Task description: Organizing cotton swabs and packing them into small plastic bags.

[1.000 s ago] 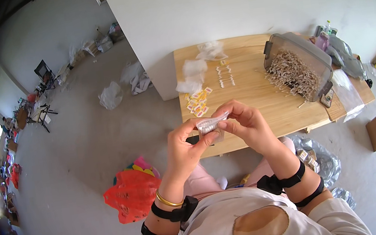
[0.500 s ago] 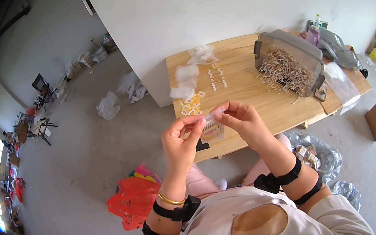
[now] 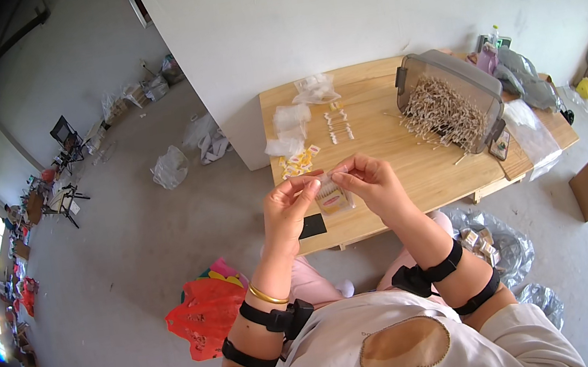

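Between them, my hands hold up a small clear plastic bag of cotton swabs [image 3: 331,199] with a yellow-and-white label card inside. My left hand [image 3: 288,207] pinches its top edge at the left corner, and my right hand [image 3: 370,186] pinches the right corner. The bag hangs over the near edge of the wooden table [image 3: 401,186]. Just beyond my left hand lies a pile of yellow-and-white label cards [image 3: 297,163]. Several small bunches of cotton swabs [image 3: 340,128] lie in a row farther back.
At the right of the table a grey clear bin [image 3: 470,66] lies tipped, loose swabs [image 3: 443,115] spilling out. Clear plastic bags [image 3: 292,119] sit at the left. A black square [image 3: 312,225] lies at the front edge. A red bag [image 3: 207,314] and a plastic sack [image 3: 512,246] are on the floor.
Both hands have drawn slightly closer together at the bag's top edge. The bag has tilted, so its label and swabs now face me more fully.
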{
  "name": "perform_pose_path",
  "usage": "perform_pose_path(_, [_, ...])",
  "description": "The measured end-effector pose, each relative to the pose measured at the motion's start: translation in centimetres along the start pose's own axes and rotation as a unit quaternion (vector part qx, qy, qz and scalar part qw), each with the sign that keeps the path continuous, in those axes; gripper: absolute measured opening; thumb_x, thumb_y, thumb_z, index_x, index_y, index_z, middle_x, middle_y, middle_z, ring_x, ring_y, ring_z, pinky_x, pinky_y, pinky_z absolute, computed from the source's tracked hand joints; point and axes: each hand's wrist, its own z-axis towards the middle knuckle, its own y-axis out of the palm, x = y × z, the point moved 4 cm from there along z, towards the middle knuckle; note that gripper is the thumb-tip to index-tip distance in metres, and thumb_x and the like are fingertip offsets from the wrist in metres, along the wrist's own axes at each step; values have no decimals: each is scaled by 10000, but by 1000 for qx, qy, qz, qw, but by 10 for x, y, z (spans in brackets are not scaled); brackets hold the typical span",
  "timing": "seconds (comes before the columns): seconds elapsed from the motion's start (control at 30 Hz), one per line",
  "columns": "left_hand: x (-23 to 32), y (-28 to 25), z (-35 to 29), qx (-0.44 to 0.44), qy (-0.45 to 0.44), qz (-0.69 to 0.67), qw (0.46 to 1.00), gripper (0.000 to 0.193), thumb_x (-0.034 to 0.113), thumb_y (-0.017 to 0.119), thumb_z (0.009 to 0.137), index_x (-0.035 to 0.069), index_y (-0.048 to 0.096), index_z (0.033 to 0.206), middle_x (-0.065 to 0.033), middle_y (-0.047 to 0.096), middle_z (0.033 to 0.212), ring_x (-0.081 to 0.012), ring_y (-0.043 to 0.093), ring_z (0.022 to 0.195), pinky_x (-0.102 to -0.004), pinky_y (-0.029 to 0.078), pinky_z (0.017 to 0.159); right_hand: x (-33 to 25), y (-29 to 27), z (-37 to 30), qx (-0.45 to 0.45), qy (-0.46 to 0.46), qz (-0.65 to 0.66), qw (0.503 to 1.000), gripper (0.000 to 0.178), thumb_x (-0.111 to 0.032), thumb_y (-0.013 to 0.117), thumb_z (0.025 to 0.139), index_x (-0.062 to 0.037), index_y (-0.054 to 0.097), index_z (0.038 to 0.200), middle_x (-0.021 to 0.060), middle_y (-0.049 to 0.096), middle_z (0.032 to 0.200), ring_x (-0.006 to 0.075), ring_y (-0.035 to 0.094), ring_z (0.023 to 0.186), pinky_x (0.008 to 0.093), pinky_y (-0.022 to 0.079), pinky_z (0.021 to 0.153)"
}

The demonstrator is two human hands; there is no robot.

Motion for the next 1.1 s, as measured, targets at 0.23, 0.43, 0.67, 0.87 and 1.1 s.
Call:
perform_pose_path(0.23, [-7, -3, 0, 16, 21, 28, 999, 143, 100, 737, 919, 4, 730, 1025, -70, 743, 1046, -92, 658, 923, -246, 503, 874, 4, 1, 0, 2, 4, 4, 1000, 153, -67, 673, 965, 33, 656, 1079, 59, 709, 968, 85, 649, 887, 224, 514, 793])
perform_pose_path(0.43, [-10, -1, 1, 27, 60, 87, 994, 137, 87, 737, 920, -4, 732, 1022, -56, 735, 1004, -89, 654, 908, -239, 506, 851, 13, -2, 3, 12, 2, -8, 1000, 157, -85, 679, 967, 31, 660, 1071, 45, 705, 948, 76, 637, 859, 214, 501, 766])
perform_pose_path(0.67, [-5, -4, 6, 22, 62, 155, 986, 128, 131, 738, 921, 16, 729, 976, -39, 729, 1015, -83, 634, 892, -240, 498, 837, 11, 4, 5, 30, 8, 0, 1000, 156, -90, 677, 969, 29, 669, 1069, 30, 697, 923, 68, 621, 828, 211, 489, 738])
perform_pose_path(0.87, [-2, -10, 8, 35, 113, 214, 970, 137, 170, 740, 900, 41, 738, 946, -24, 741, 971, -90, 635, 880, -270, 466, 825, 20, 4, 6, 12, 6, 18, 1000, 166, -87, 679, 966, 26, 664, 1087, 30, 697, 935, 74, 627, 845, 213, 493, 755])
perform_pose_path(1.1, [-5, -11, 6, 54, 100, 225, 968, 156, 200, 742, 890, 48, 737, 923, -15, 747, 910, -102, 643, 869, -294, 452, 822, 29, 4, 10, 20, -7, 11, 1000, 133, -71, 680, 962, 20, 657, 1056, 36, 697, 937, 71, 626, 852, 217, 495, 755])
